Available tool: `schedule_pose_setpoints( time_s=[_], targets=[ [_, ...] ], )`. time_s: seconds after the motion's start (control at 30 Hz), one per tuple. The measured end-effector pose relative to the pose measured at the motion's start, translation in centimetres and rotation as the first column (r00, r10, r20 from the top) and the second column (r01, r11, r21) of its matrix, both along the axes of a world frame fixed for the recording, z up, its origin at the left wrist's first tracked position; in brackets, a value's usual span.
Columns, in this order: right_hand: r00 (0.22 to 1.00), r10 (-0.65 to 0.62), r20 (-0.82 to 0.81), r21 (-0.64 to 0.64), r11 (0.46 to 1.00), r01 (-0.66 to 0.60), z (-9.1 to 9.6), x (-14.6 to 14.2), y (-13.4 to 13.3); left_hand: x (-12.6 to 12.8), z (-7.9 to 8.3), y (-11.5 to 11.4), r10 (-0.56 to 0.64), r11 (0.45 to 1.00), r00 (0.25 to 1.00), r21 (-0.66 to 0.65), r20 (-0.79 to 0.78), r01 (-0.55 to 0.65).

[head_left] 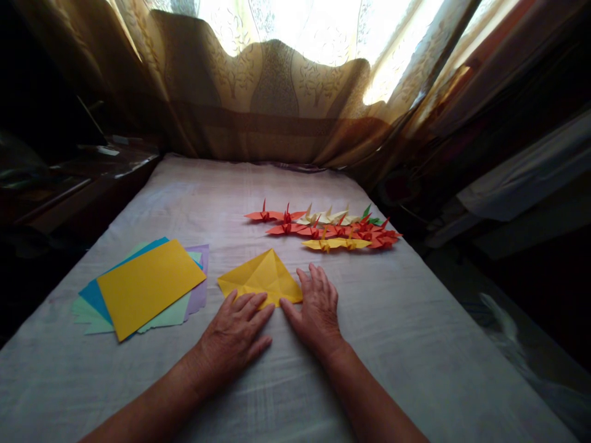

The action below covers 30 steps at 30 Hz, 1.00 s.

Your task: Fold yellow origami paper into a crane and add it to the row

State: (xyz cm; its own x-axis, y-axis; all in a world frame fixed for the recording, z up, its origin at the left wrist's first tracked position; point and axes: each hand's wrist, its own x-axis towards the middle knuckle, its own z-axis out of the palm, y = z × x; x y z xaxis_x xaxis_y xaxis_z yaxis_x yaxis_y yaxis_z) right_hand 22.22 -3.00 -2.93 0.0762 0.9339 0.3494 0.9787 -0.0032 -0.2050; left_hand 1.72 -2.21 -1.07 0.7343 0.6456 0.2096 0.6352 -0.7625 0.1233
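Paper [268, 275]: near edge under left fingers [252, 304], right corner beside right fingers [320, 284].

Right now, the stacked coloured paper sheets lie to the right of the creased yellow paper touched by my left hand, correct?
No, wrong side: the head view shows the stacked coloured paper sheets to the left of the creased yellow paper.

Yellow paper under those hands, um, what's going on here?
A person's two hands are working with a creased, folded piece of yellow paper lying on a pale cloth. The left hand rests its fingers on the near edge, and the right hand touches the right corner. Folded paper cranes stand beyond, toward the right; a loose stack of coloured paper lies to the left.
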Motion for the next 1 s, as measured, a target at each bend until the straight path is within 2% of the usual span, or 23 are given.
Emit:
schedule_pose_setpoints(
  time_s=[0.2,0.37,0.67,0.77,1.0],
  targets=[
    [0.995,-0.095,0.013,-0.176,0.980,0.096,0.0,2.6,-0.2,0.0,0.3,0.1,0.003,0.999,1.000,-0.039,-0.029,-0.004],
    [0.994,-0.113,0.001,-0.293,0.950,0.109,0.4,3.0,-0.2,0.1,0.7,0.2,0.010,0.998,0.998,-0.056,-0.058,-0.013],
    [0.995,-0.103,-0.010,-0.324,0.941,0.094,0.6,2.7,0.0,1.5,1.6,0.4,0.058,0.995,0.991,-0.069,-0.117,-0.066],
    [0.994,-0.112,-0.008,-0.309,0.945,0.104,1.1,2.5,-0.2,0.3,1.2,0.5,0.028,0.997,0.992,-0.066,-0.124,-0.036],
    [0.994,-0.108,0.005,-0.270,0.957,0.106,1.3,2.2,-0.3,-5.4,1.0,0.2,0.011,1.000,0.985,-0.011,-0.175,-0.013]
  ],
)
